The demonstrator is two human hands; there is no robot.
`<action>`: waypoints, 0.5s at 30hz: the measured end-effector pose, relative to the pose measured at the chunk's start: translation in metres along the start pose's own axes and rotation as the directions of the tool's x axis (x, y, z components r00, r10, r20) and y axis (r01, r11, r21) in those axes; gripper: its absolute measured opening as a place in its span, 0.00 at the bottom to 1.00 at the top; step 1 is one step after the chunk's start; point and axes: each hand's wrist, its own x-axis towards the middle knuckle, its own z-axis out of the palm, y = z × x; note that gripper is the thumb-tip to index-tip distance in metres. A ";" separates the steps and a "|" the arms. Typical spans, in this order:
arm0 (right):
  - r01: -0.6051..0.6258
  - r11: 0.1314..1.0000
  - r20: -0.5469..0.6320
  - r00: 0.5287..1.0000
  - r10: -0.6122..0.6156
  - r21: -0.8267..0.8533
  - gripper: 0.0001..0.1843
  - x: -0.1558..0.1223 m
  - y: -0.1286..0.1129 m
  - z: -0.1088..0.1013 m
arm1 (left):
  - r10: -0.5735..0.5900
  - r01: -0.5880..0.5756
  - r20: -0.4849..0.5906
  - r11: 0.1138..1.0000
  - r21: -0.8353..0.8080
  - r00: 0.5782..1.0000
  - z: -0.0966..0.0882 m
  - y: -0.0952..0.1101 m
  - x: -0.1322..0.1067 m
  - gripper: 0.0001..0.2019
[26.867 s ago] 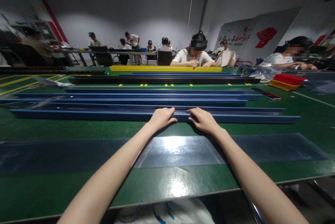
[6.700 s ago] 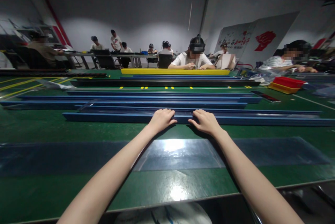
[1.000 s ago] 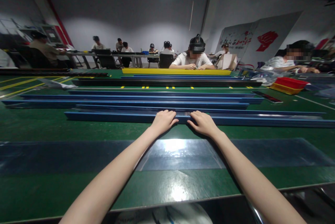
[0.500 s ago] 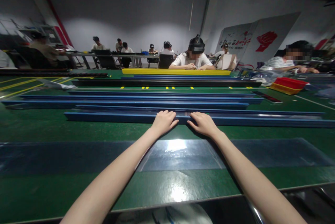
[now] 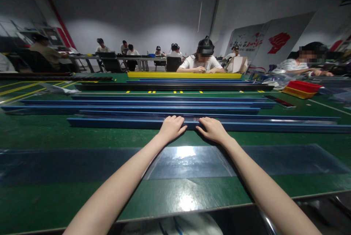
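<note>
A long blue channel strip (image 5: pixel 117 123) lies across the green table (image 5: pixel 175 194) in front of me. My left hand (image 5: pixel 171 128) is on its near wall, fingers bent over the top edge and thumb against the front face. A short gap to the right, my right hand (image 5: pixel 214 129) grips the same wall in a mirrored pose. The fingertips are partly hidden inside the channel. Between the strip and the table's near edge, a long clear plastic sheet (image 5: pixel 287 160) lies flat beneath my forearms.
Beyond lie more blue strips (image 5: pixel 137 109), a black strip (image 5: pixel 175 86) and a yellow strip (image 5: pixel 183 75). A phone (image 5: pixel 279 101) and a red and yellow bin (image 5: pixel 301 89) are to the right. One co-worker (image 5: pixel 201 61) sits opposite, another (image 5: pixel 298 63) at right.
</note>
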 end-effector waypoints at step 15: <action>-0.002 1.000 -0.003 1.000 0.002 0.006 0.15 0.000 -0.001 -0.001 | -0.001 0.001 0.003 1.000 0.004 1.000 0.000 0.000 0.000 0.15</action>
